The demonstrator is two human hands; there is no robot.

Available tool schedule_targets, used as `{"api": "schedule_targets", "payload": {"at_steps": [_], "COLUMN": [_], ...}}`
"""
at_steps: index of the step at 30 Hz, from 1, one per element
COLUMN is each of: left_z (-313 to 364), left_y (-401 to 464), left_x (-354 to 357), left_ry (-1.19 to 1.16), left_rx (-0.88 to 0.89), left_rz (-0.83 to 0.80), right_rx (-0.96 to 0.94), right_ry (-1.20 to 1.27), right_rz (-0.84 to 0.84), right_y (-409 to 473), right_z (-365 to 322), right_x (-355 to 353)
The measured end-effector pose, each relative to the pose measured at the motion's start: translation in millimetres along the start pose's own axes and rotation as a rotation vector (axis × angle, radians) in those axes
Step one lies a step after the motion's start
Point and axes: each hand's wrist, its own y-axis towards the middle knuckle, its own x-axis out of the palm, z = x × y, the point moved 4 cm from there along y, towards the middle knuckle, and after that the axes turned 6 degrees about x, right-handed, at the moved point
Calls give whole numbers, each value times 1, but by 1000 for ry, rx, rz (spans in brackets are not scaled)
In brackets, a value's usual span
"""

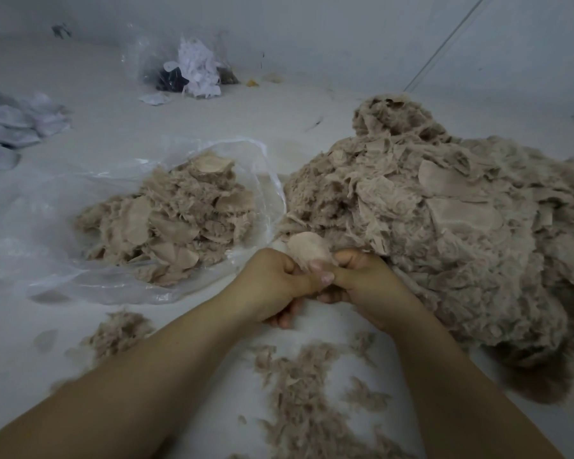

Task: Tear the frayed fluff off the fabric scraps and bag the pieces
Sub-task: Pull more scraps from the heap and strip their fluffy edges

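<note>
We've got both hands on one beige fabric scrap [307, 248], left hand [272, 286] and right hand [362, 279] each with a tight pinching grip, thumbs touching. The big scrap heap [444, 226] crowds our right; the clear plastic bag [80, 210] of pieces lies open on our left. Torn fluff [299, 392] litters the white surface [113, 120] between our forearms. Another bag of white scraps [196, 71] sits by the far wall.

scrap pile [444, 226]: beige-taupe | bag [63, 200]: clear | floor [120, 127]: pale grey | far scraps [198, 69]: white
</note>
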Motion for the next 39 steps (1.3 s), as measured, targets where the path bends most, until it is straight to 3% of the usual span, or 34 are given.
{"api": "schedule_targets", "payload": {"at_steps": [5,10,15,19,21,24,26,28,30,33,36,39], "left_z": [-3,0,2,5,10,24,30,26,14,8,9,5], "left_y": [-4,-14,-3,2,9,24,33,41,47,53,55,52], "left_x": [-5,-7,-6,-3,-10,-44,-58,-52,-37,-25,-11,-8], "left_ry": [-83,24,-100,-166,-212,-477,-578,-386,-39,341,589,619], "left_rx": [-26,-111,-73,-32,38,251,310,243,189,266,359,334], "left_rz": [-48,-270,-63,-120,-3,421,521,444,375,384,270,261], "right_rx": [1,-15,-29,-16,-8,-26,-21,-21,-20,-20,-15,-27], "right_ry": [33,31,2,-20,-10,-35,-43,-32,-15,-1,5,6], "right_rz": [-11,17,-38,-25,-8,19,16,11,15,20,7,-19], "right_y": [-2,3,-1,0,1,5,6,6,5,4,3,2], "right_z": [-2,3,-1,0,1,3,3,3,2,2,2,0], "right_x": [3,-1,3,0,1,0,0,0,0,0,0,1]}}
